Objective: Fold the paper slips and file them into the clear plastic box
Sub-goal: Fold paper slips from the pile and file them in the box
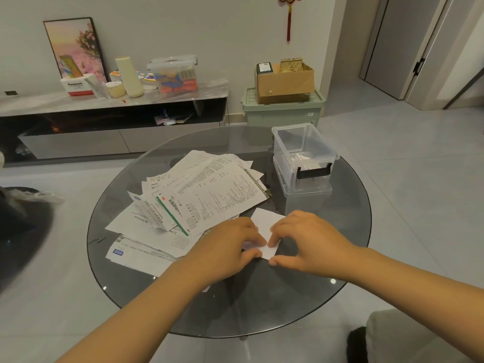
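A white paper slip (267, 221) lies on the round glass table (327, 271) near its front middle. My left hand (227, 247) and my right hand (306, 242) both rest on the slip, fingertips pressing it close together while the thumbs sit at its near edge. A loose pile of printed paper slips (199, 195) spreads across the table to the left and behind. The clear plastic box (303, 155) with a black latch stands open at the back right, with a few folded white slips inside. It seems to stand on its lid.
Behind the table runs a low TV cabinet (112, 119) carrying a storage bin, bottles and boxes. A green crate (282, 108) with a cardboard box on top stands by the wall. A dark object lies on the floor at left, a cushion at bottom right.
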The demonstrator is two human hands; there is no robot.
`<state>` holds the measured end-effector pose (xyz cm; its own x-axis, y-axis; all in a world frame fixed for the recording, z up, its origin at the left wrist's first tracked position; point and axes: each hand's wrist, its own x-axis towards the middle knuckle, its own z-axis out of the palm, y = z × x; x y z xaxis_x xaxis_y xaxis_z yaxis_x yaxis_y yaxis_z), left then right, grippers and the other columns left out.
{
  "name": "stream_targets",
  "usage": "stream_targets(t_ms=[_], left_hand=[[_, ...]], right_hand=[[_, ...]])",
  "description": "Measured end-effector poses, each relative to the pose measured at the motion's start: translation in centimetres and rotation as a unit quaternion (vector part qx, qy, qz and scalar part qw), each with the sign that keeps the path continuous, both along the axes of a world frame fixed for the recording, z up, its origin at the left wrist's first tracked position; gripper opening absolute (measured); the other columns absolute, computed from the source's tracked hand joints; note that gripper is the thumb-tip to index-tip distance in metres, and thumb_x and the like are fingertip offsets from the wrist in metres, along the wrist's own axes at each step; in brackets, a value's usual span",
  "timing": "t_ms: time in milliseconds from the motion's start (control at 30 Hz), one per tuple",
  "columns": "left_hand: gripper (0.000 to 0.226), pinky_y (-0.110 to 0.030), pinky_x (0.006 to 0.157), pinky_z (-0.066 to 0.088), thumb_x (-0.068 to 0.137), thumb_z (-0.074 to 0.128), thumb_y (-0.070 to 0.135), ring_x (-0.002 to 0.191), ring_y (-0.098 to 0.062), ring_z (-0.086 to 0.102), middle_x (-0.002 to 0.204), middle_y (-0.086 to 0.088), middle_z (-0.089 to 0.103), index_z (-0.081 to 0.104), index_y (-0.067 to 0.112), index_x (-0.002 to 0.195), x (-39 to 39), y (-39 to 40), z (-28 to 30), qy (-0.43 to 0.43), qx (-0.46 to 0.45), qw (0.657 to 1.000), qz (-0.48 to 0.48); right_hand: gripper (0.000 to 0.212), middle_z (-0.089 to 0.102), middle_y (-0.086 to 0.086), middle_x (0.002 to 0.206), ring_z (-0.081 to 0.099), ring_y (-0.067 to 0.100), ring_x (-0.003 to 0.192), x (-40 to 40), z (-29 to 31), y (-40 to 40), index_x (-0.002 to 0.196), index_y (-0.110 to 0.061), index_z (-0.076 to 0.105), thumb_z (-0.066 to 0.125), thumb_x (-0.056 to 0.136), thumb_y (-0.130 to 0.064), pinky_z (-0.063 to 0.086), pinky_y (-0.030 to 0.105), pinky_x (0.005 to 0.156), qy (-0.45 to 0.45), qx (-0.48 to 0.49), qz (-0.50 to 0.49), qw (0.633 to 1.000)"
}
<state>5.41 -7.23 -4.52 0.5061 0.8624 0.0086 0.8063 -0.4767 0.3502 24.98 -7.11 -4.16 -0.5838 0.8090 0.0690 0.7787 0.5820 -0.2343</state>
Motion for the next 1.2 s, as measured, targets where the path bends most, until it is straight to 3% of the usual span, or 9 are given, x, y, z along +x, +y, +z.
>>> stream_targets(t_ms=[233,367,633,800,867,933,1100,1200], left_hand=[[0.027,-0.023,0.086,0.041,0.088,0.061,0.036,0.105,-0.007,0.054,0.117,0.012,0.058,0.067,0.031,0.114,0.0,0.5,0.4,0.001,0.008,1.0,-0.009],[0.029,-0.015,0.073,0.038,0.084,0.066,0.041,0.088,0.0,0.049,0.108,0.013,0.059,0.068,0.032,0.111,-0.4,0.6,0.6,-0.015,0.002,0.999,-0.03],[0.019,-0.022,0.07,0.042,0.087,0.059,0.037,0.085,-0.006,0.056,0.1,0.011,0.062,0.072,0.027,0.096,-0.2,0.2,0.1,-0.057,0.044,0.997,-0.03],[0.017,-0.023,0.067,0.039,0.08,0.054,0.038,0.079,-0.007,0.048,0.086,0.014,0.053,0.059,0.025,0.089,0.1,-0.1,-0.4,-0.052,0.06,0.996,-0.039],[0.01,-0.022,0.063,0.036,0.085,0.054,0.034,0.073,-0.006,0.045,0.078,0.013,0.05,0.052,0.025,0.084,0.3,-0.1,-0.3,-0.067,0.055,0.996,-0.016],[0.011,-0.026,0.064,0.04,0.09,0.054,0.032,0.074,-0.008,0.05,0.081,0.008,0.057,0.057,0.022,0.091,0.5,0.0,-0.4,-0.076,0.044,0.996,0.021],[0.027,-0.02,0.074,0.04,0.088,0.059,0.028,0.084,-0.003,0.049,0.104,0.012,0.054,0.054,0.03,0.115,1.0,0.4,-0.9,-0.118,0.028,0.989,0.087],[0.039,-0.017,0.076,0.036,0.087,0.062,0.025,0.09,-0.003,0.045,0.114,0.008,0.049,0.05,0.028,0.123,1.1,0.8,-1.2,-0.118,0.01,0.989,0.088]], right_hand=[[0.027,0.061,-0.012,0.107,0.049,0.013,0.102,-0.7,-0.1,-0.2,0.103,-0.033,0.063,0.055,0.085,-0.051,0.038,0.026,0.089,-0.001,0.018,-0.019,1.0],[0.019,0.069,-0.004,0.086,0.057,0.02,0.083,-1.0,-0.8,-0.4,0.092,-0.026,0.067,0.054,0.085,-0.038,0.047,0.033,0.08,0.013,0.063,-0.001,0.998],[0.015,0.067,-0.008,0.087,0.055,0.013,0.076,-0.4,0.2,-0.2,0.094,-0.029,0.066,0.056,0.087,-0.037,0.039,0.025,0.065,0.078,-0.004,-0.057,0.995],[0.004,0.069,-0.009,0.084,0.063,0.011,0.081,0.7,1.2,0.4,0.087,-0.023,0.062,0.058,0.087,-0.025,0.051,0.026,0.073,0.141,-0.118,-0.068,0.981],[0.005,0.068,-0.008,0.082,0.061,0.003,0.074,0.9,1.3,0.6,0.085,-0.021,0.059,0.056,0.088,-0.024,0.047,0.014,0.064,0.159,-0.135,-0.088,0.974],[0.003,0.066,-0.008,0.08,0.056,-0.002,0.065,0.8,1.0,0.7,0.089,-0.02,0.057,0.056,0.089,-0.023,0.042,0.009,0.059,0.179,-0.143,-0.107,0.968],[0.025,0.062,-0.007,0.081,0.055,0.004,0.071,0.2,0.0,0.8,0.109,-0.024,0.053,0.063,0.086,-0.022,0.048,0.024,0.072,0.194,-0.126,-0.133,0.964],[0.04,0.059,-0.007,0.091,0.05,0.01,0.092,0.0,-0.6,0.9,0.121,-0.027,0.048,0.065,0.084,-0.024,0.045,0.031,0.082,0.146,-0.081,-0.14,0.976]])
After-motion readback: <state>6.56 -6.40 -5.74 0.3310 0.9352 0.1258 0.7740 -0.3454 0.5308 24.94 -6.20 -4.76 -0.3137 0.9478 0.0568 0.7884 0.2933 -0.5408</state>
